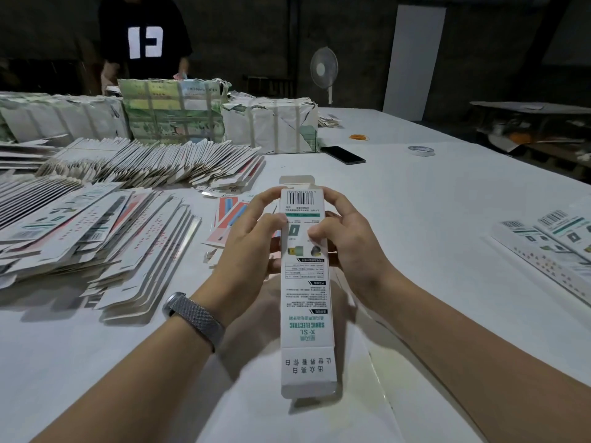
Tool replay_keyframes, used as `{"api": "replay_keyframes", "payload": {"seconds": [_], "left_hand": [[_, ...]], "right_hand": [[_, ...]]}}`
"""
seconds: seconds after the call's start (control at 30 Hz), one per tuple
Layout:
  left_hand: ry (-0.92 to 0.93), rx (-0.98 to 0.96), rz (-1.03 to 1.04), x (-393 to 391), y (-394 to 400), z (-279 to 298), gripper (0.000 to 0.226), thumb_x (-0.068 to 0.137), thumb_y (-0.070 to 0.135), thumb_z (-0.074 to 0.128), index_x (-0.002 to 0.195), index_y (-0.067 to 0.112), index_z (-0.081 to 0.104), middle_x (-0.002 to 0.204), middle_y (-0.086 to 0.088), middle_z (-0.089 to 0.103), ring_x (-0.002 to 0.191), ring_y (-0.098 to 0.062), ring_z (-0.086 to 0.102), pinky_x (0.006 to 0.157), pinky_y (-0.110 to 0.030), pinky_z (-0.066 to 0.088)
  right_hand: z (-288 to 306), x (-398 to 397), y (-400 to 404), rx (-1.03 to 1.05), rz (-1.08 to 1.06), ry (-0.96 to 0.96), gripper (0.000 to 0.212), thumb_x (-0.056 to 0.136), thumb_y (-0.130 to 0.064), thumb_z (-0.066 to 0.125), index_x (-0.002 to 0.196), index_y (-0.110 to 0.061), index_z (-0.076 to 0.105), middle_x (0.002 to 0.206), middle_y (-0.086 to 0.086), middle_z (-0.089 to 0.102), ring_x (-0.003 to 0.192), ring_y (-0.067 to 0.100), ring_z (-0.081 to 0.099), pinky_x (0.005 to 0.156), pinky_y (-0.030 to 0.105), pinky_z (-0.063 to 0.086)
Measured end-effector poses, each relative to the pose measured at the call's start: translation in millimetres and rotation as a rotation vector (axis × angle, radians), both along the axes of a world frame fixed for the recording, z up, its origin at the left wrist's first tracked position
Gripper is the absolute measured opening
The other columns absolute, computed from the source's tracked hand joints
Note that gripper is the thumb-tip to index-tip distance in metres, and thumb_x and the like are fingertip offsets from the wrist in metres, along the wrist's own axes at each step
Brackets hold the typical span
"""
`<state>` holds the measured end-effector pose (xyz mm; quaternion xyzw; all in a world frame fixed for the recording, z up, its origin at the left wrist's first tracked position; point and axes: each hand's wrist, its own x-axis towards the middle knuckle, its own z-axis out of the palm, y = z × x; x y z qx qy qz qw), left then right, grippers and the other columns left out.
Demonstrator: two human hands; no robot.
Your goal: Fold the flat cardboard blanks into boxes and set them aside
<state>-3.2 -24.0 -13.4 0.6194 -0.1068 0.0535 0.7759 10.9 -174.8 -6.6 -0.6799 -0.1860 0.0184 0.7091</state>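
Observation:
A long white printed carton (305, 295) is held lengthwise above the white table (431, 282), opened into a tube. Its far flap stands up past the barcode, and its near flap hangs open toward me. My left hand (252, 241) grips the carton's left side near the far end, with a fingertip beside the barcode. My right hand (343, 231) grips the right side opposite, thumb pressed on the printed face. Flat blanks (96, 238) lie in fanned heaps at the left. Two folded boxes (550, 247) lie side by side at the right edge.
Strapped bundles (172, 113) stand along the far left of the table, with a person in a black shirt (144, 36) behind them. A phone (342, 155), a tape roll (421, 150) and rubber bands (358, 137) lie farther back. A fan (323, 70) stands beyond.

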Motion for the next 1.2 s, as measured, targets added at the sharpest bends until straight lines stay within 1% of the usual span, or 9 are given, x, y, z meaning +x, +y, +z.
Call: {"api": "replay_keyframes", "payload": {"seconds": [0.1, 0.23, 0.3, 0.47, 0.57, 0.73, 0.87, 1.1, 1.2], "left_hand": [[0.01, -0.016, -0.01, 1, 1, -1, 0.037, 0.082, 0.023, 0.048, 0.115, 0.034, 0.061, 0.094, -0.007, 0.078, 0.065, -0.018, 0.072, 0.045, -0.025, 0.052], [0.006, 0.002, -0.015, 1, 2, -2, 0.037, 0.082, 0.022, 0.049, 0.116, 0.03, 0.061, 0.094, -0.008, 0.077, 0.063, -0.02, 0.069, 0.044, -0.027, 0.052], [0.007, 0.003, -0.014, 1, 1, -1, 0.037, 0.08, 0.022, 0.05, 0.114, 0.03, 0.062, 0.093, -0.008, 0.078, 0.061, -0.02, 0.068, 0.044, -0.027, 0.051], [0.0, 0.03, -0.048, -2, 0, -1, 0.039, 0.082, 0.024, 0.049, 0.119, 0.027, 0.06, 0.097, -0.01, 0.078, 0.069, -0.022, 0.072, 0.047, -0.029, 0.054], [0.003, 0.063, -0.067, -3, -3, -2, 0.037, 0.084, 0.026, 0.048, 0.119, 0.029, 0.06, 0.099, -0.01, 0.078, 0.075, -0.024, 0.074, 0.051, -0.03, 0.056], [0.019, 0.051, -0.099, -3, -2, -1, 0.032, 0.091, 0.026, 0.05, 0.122, 0.03, 0.058, 0.097, -0.009, 0.078, 0.074, -0.021, 0.073, 0.051, -0.028, 0.055], [0.031, 0.056, -0.099, -2, -1, -3, 0.027, 0.107, 0.017, 0.042, 0.125, 0.031, 0.057, 0.095, -0.007, 0.078, 0.076, -0.019, 0.075, 0.052, -0.026, 0.054], [0.011, -0.035, -0.136, -3, 0, -3, 0.032, 0.095, 0.027, 0.057, 0.125, 0.038, 0.051, 0.094, -0.011, 0.077, 0.07, -0.022, 0.074, 0.051, -0.027, 0.056], [0.001, -0.045, -0.152, -3, 2, -4, 0.035, 0.101, 0.024, 0.056, 0.132, 0.037, 0.046, 0.089, -0.008, 0.077, 0.066, -0.021, 0.073, 0.05, -0.026, 0.055]], "right_hand": [[0, 0, 1, -0.005, -0.034, -0.004, 0.039, 0.088, -0.02, 0.052, 0.127, -0.026, 0.055, 0.097, 0.015, 0.074, 0.069, 0.018, 0.069, 0.067, 0.045, 0.052], [-1, 2, 0, -0.018, -0.042, -0.004, 0.03, 0.101, -0.012, 0.044, 0.127, -0.022, 0.057, 0.095, 0.009, 0.076, 0.068, 0.014, 0.069, 0.059, 0.034, 0.054], [-1, 2, 0, -0.015, -0.042, -0.006, 0.029, 0.101, -0.012, 0.044, 0.124, -0.022, 0.058, 0.095, 0.009, 0.076, 0.068, 0.013, 0.069, 0.055, 0.027, 0.054], [-1, 5, 1, 0.039, -0.118, -0.033, 0.021, 0.086, -0.029, 0.052, 0.102, -0.018, 0.061, 0.081, 0.005, 0.07, 0.066, 0.011, 0.065, 0.059, 0.032, 0.051], [0, 7, -2, 0.092, -0.143, -0.049, 0.018, 0.08, -0.029, 0.054, 0.09, -0.016, 0.061, 0.076, -0.003, 0.069, 0.065, 0.01, 0.065, 0.059, 0.027, 0.052], [-3, 10, -5, 0.15, -0.149, -0.092, 0.017, 0.08, -0.026, 0.059, 0.093, -0.015, 0.063, 0.084, -0.001, 0.071, 0.073, 0.013, 0.068, 0.065, 0.029, 0.055], [-3, 11, -5, 0.219, -0.158, -0.097, 0.019, 0.081, -0.019, 0.062, 0.098, -0.018, 0.053, 0.087, -0.002, 0.057, 0.077, 0.013, 0.069, 0.065, 0.031, 0.057], [-3, 13, -6, 0.227, -0.136, -0.06, 0.03, 0.082, -0.022, 0.063, 0.111, -0.024, 0.056, 0.102, 0.008, 0.062, 0.081, 0.015, 0.071, 0.067, 0.033, 0.059], [-2, 12, -7, 0.215, -0.115, -0.069, 0.02, 0.092, -0.013, 0.06, 0.11, -0.021, 0.06, 0.099, 0.005, 0.067, 0.079, 0.013, 0.071, 0.064, 0.027, 0.058]]}}
